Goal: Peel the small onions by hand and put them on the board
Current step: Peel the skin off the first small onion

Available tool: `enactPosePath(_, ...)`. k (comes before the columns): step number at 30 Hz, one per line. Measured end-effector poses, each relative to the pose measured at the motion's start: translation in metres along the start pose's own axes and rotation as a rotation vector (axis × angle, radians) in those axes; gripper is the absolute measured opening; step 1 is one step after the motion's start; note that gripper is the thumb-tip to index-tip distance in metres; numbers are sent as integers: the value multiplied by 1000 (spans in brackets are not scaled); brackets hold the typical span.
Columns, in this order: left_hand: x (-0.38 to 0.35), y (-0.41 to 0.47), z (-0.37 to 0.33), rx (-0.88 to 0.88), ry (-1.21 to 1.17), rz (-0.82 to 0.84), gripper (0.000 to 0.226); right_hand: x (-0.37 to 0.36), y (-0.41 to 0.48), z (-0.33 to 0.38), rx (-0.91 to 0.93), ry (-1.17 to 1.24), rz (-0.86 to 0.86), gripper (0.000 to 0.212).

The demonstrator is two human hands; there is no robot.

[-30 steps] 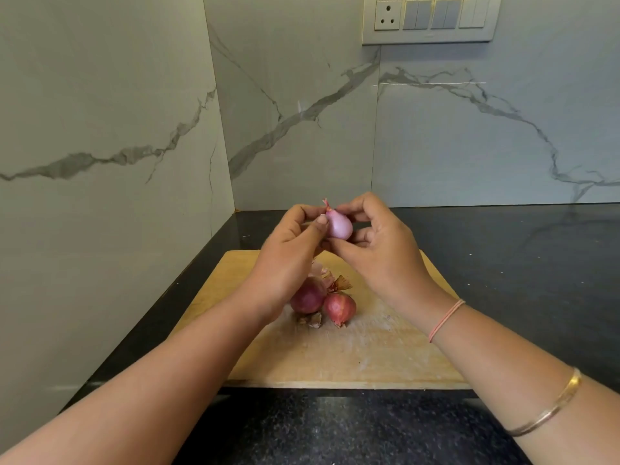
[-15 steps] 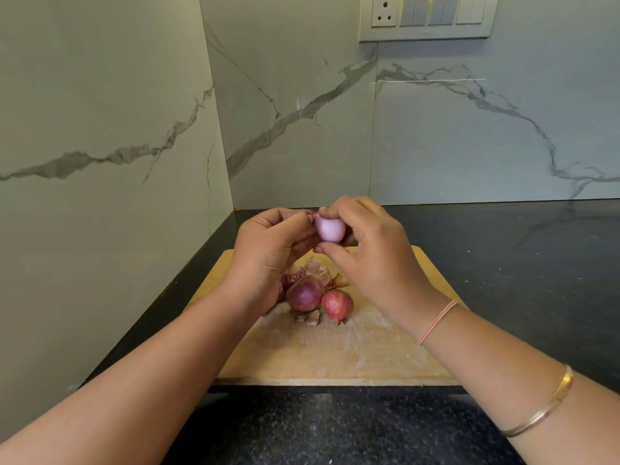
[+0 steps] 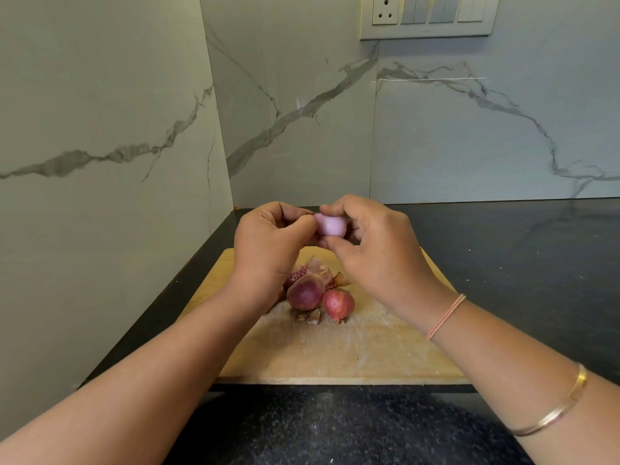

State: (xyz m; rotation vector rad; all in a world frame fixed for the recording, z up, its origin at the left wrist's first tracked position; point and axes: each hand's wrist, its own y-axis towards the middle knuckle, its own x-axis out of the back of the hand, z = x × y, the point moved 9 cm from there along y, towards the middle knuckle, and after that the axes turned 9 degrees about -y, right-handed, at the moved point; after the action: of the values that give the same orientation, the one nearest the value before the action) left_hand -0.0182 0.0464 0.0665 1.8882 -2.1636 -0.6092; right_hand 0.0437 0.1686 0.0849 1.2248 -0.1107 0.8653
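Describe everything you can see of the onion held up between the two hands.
The held onion is small, rounded, pale pink-lilac and smooth, with no dry skin on the part that shows. It sits in the air above the far end of the wooden board. The right hand grips it, thumb beneath and forefinger over; the left hand pinches its left end. Both ends and its back are hidden.
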Motion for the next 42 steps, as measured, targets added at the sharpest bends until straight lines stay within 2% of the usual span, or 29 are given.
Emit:
enactPosePath(7, 1, 1, -7, -91, 138, 11, 12, -5, 2, -11, -128, 152, 120, 26)
enactPosePath(15, 1, 3, -6, -120, 183, 39, 12, -15, 4, -18, -200, 354, 261, 25)
enactPosePath(20, 0, 4, -1, -74, 82, 48, 13, -18, 2, -22, -259, 508, 301, 25)
enactPosePath(27, -5, 3, 8, 80, -223, 123, 14, -20, 0, -32, -358, 698, 288, 19)
enactPosePath(31, -8, 2, 11, 138, -300, 115, 14, -17, 3, -30, -299, 609, 243, 24)
enactPosePath(38, -9, 1, 17, 213, -336, 68, 19, -6, 0, -14, -87, 129, 76, 27)
enactPosePath(42, -1, 2, 18, 174, -219, 15, 23, -3, -5, -1, 25, -4, 18, 26)
